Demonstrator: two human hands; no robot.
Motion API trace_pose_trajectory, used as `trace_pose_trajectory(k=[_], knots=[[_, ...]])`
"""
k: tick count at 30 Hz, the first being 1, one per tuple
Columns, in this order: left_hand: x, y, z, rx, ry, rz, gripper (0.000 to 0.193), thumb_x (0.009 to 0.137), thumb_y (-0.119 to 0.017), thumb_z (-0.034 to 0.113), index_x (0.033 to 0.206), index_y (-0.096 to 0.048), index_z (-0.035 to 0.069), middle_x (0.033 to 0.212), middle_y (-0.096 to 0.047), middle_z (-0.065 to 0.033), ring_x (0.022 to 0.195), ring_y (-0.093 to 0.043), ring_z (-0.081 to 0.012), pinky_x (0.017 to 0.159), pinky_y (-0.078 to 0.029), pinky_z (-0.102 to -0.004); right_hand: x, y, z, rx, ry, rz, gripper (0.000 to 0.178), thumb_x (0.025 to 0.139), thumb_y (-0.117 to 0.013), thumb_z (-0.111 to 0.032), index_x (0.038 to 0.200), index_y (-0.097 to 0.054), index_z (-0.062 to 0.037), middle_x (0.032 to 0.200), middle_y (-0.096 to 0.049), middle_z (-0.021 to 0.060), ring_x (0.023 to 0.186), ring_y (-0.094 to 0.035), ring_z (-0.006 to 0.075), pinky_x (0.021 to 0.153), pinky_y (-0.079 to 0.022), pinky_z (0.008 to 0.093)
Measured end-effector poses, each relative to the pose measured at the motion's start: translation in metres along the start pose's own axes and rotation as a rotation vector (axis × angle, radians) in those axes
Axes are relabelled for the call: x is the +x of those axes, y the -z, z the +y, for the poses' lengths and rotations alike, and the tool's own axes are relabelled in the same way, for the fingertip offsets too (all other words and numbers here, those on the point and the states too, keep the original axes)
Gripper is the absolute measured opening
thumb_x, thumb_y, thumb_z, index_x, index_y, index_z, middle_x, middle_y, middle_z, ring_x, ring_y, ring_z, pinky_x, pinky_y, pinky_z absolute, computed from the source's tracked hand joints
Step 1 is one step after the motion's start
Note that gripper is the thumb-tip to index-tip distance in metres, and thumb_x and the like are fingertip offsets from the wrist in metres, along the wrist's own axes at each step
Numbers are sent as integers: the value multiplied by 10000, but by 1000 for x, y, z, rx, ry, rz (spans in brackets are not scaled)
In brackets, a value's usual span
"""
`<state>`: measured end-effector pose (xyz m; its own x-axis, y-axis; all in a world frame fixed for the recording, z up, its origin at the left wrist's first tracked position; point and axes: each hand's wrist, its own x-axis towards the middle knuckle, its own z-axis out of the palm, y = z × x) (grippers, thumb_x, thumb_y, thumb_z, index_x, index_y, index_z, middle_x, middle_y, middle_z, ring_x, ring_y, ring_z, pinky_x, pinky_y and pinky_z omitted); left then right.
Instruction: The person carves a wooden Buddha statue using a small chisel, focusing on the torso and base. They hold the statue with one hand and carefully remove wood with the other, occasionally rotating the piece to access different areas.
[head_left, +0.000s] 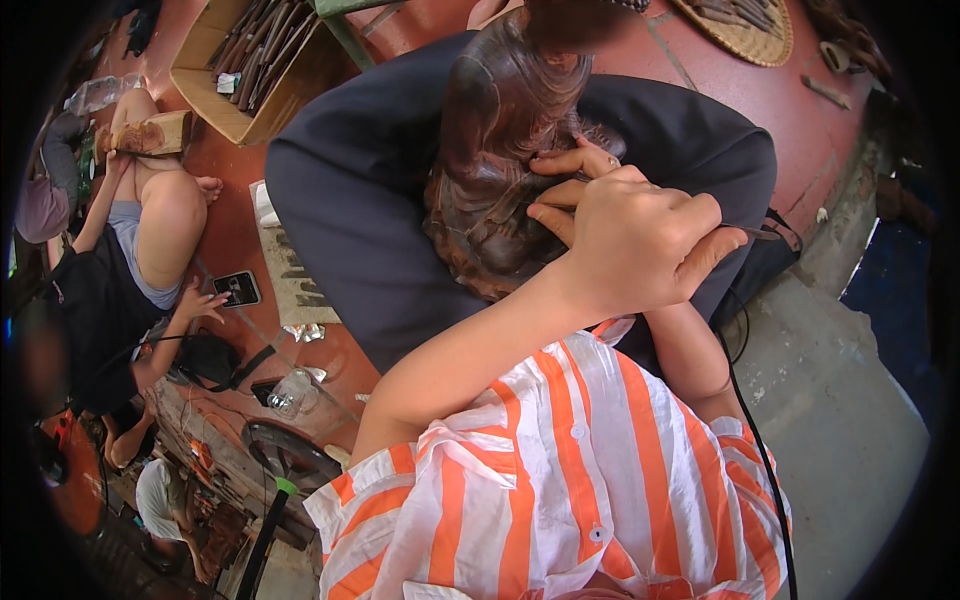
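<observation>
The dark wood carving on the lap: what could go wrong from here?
1. The left hand covers the right hand's fingers on the dark wood carving; a slip could hurt those fingers.
2. The carving rests on a soft dark cloth over the lap, so it may shift or roll.
3. A black cable runs beside the right forearm and could snag.

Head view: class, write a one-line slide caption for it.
Both hands, left hand over right hand, work a dark carved wooden figure resting on a dark-clothed lap.
</observation>
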<state>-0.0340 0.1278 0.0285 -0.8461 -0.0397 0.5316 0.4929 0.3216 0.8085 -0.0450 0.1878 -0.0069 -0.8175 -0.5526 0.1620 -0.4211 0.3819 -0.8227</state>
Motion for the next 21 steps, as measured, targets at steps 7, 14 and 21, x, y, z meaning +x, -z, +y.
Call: trace_pose_trajectory(k=[7,14,21], knots=[[3,-2,-11,7,-89,-45,386,829,-666,368,594,-514,102,498,-550,-56,437,-553,-247,495,-408,-359,1,1,13,162,14,6,122,709,-779,-120,784,-720,-44,1019,-680,111,1037,-633,251,1050,-393,420],[-6,-2,-6,13,-130,22,422,800,-698,384,587,-492,83,526,-546,-57,470,-559,-251,489,-407,-344,0,7,2,54,111,-77,171,836,-650,-169,927,-692,-30,1044,-670,133,1090,-592,288,1044,-380,422],[7,-6,-11,-19,-151,-51,395,858,-632,389,613,-523,98,514,-565,-61,471,-585,-248,497,-428,-364,5,0,13,204,-81,30,113,735,-750,-52,837,-709,-33,989,-700,100,1002,-651,226,1037,-414,407]])
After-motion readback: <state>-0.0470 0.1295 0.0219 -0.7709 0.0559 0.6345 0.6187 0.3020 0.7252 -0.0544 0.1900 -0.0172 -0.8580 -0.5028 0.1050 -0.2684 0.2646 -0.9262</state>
